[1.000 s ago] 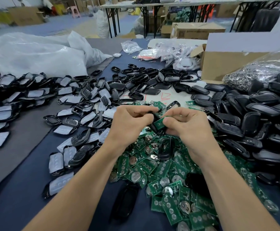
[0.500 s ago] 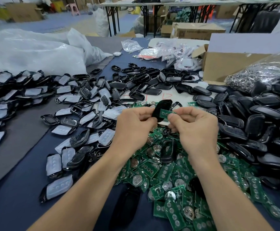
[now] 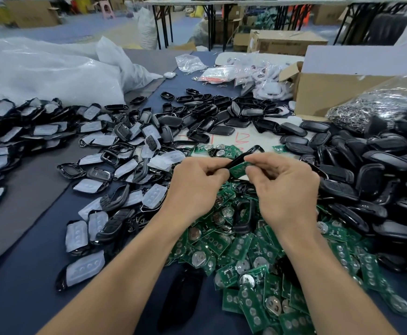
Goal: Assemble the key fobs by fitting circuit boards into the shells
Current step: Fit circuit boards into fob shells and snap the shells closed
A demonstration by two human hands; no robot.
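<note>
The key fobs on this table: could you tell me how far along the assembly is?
Done: unclear; the black fobs heaped at right may be finished or empty. In hand: the left hand holds a shell, the right hand pinches a circuit board against it, not yet seated. Left: a pile of loose boards below.

2 hands up over the heap: my left hand [image 3: 197, 187] pinches a black shell [image 3: 237, 160] by its near end, my right hand [image 3: 284, 189] pinches a green circuit board [image 3: 238, 169], and the board sits tilted against the shell, touching it. Right below my wrists lies a pile of green boards [image 3: 246, 252], coin cells [image 3: 199, 258] glinting on some. Black shells [image 3: 367, 180] are stacked to my right, film-covered shells [image 3: 125, 165] spread to my left on the dark blue table [image 3: 28, 274]. Farther back, a white plastic bag [image 3: 52, 71] on the left, a cardboard box [image 3: 330, 93] on the right.
</note>
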